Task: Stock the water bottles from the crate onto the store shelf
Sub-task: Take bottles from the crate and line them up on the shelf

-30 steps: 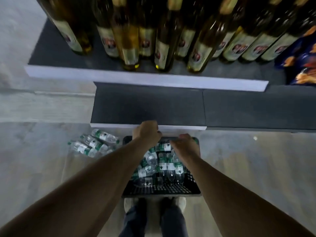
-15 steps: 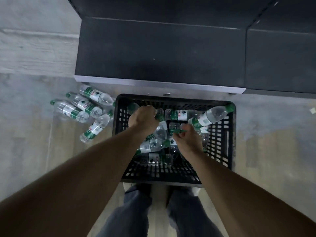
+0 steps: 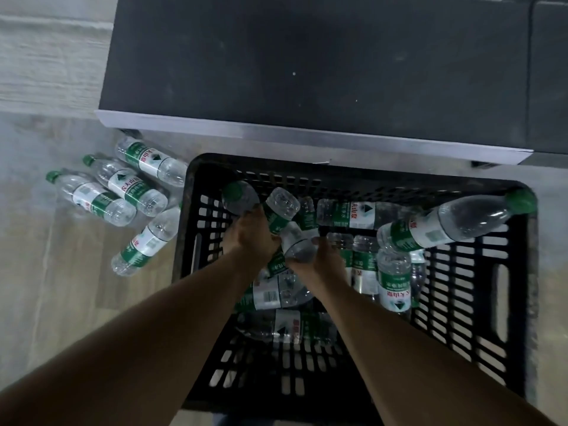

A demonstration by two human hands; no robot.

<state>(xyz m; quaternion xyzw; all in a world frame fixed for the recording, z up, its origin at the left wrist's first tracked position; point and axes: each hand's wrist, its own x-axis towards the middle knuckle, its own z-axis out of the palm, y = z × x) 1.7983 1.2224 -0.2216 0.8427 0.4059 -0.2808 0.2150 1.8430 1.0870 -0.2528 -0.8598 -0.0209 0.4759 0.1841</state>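
Observation:
A black plastic crate (image 3: pixel 507 318) stands on the floor below me, holding several clear water bottles with green labels and caps. Both hands reach into its far left part. My left hand (image 3: pixel 250 238) grips two bottles (image 3: pixel 281 207) that stick up out of its fist. My right hand (image 3: pixel 325 261) grips another bottle (image 3: pixel 296 244) just beside it. One bottle (image 3: pixel 445 224) leans on the crate's far right corner. The dark shelf (image 3: pixel 307 56) with a white front edge lies just beyond the crate, with nothing on it.
Several more water bottles (image 3: pixel 129 186) lie on the pale wood floor to the left of the crate. A second dark shelf section (image 3: pixel 550 72) adjoins on the right.
My head has tilted down from the shelf of tall bottles to the crate. Both hands went from the crate's far rim down into it and closed on bottles.

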